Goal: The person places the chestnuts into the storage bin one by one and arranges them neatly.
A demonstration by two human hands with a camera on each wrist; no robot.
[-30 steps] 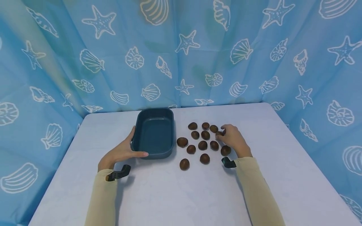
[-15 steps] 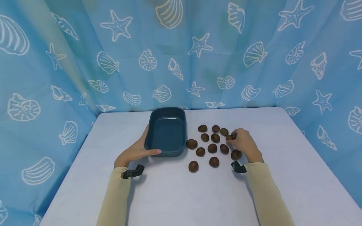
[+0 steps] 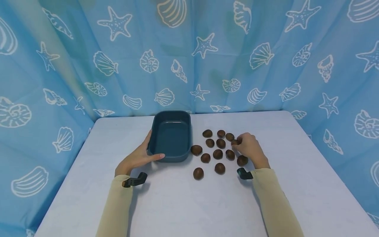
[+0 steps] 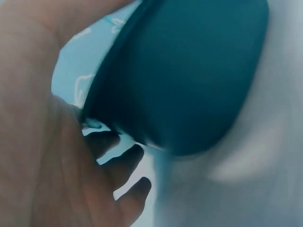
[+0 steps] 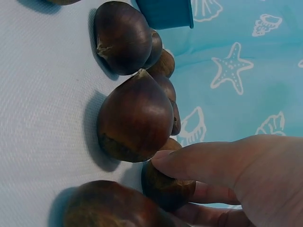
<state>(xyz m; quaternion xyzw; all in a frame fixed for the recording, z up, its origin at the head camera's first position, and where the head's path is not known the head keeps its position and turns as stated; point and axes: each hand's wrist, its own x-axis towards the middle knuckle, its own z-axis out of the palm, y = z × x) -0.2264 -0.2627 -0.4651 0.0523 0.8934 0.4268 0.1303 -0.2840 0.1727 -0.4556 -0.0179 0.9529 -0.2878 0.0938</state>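
Note:
In the head view, my left hand [image 3: 137,159] grips the near left corner of a dark teal rectangular dish [image 3: 170,140]. Its thumb lies along the near side and the fingers go round the left side. The left wrist view shows the dish wall [image 4: 189,85] close up, with fingertips partly hidden beneath it. At the far right of a group of brown chestnuts [image 3: 220,143], my right hand [image 3: 250,148] pinches one chestnut [image 5: 165,187] between thumb and fingers. A larger chestnut [image 5: 135,120] stands right beside the thumb tip in the right wrist view.
Several chestnuts lie spread on the white tabletop [image 3: 189,204], the nearest chestnut [image 3: 198,173] to the front. A chestnut [image 3: 196,150] lies close to the dish's right side. Behind the table hangs a blue curtain [image 3: 189,65] with shells and starfish.
The head view has shifted a little. My right thumb and fingers have closed in on the chestnut at the group's right. My left hand keeps its grip on the dish.

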